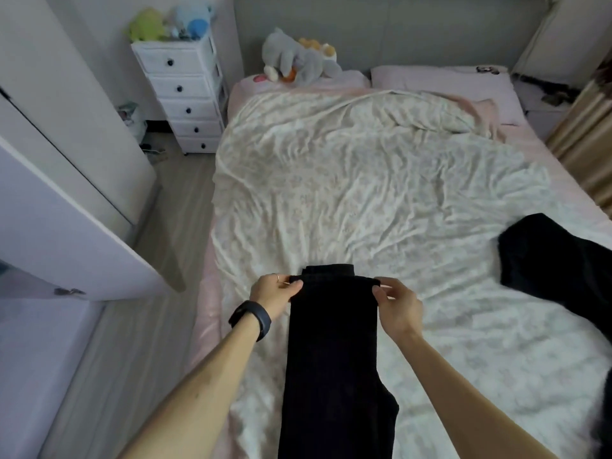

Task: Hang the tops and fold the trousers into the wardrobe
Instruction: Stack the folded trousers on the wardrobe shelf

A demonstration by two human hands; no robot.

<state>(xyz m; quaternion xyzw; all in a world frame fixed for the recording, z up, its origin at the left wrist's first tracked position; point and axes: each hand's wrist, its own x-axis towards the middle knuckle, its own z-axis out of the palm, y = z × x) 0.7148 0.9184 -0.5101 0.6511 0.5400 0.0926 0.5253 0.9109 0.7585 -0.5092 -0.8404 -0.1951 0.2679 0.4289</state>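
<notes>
**Trousers** (332, 359): black, laid lengthwise on the bed (496, 326) at its near edge, somewhat left of the middle. The long strip runs from the near edge toward the head of the bed. A further layer of the same cloth is seen just beyond the far end that is held.

**Left hand** (275, 293): set at the far left corner of the trousers, knuckles outward. The corner is pinched between thumb and curled fingers. A thin ring (277, 277) is worn on one finger and a dark wristband (251, 318) on the wrist. The bare forearm is stretched forward from the lower left.

**Right hand** (399, 308): set at the far right corner of the trousers, level with the other hand. The corner is pinched by the fingertips, the fingers bent. The bare forearm is stretched forward from the lower right, so that the two arms flank the trousers.

**Second garment** (559, 263): black, crumpled, lying at the right edge of the bed, well apart from the trousers.

**Duvet** (347, 180): pale, patterned, creased, spread over most of the bed.

**Pillow** (443, 84): pink, at the head of the bed, right side.

**Grey soft toy** (294, 58): at the far left corner of the bed.

**Chest of drawers** (185, 94): white, beside the head of the bed on the left, with soft toys (172, 23) on top.

**Wardrobe door** (66, 207): white, at the left, standing open over the floor (159, 260).
</notes>
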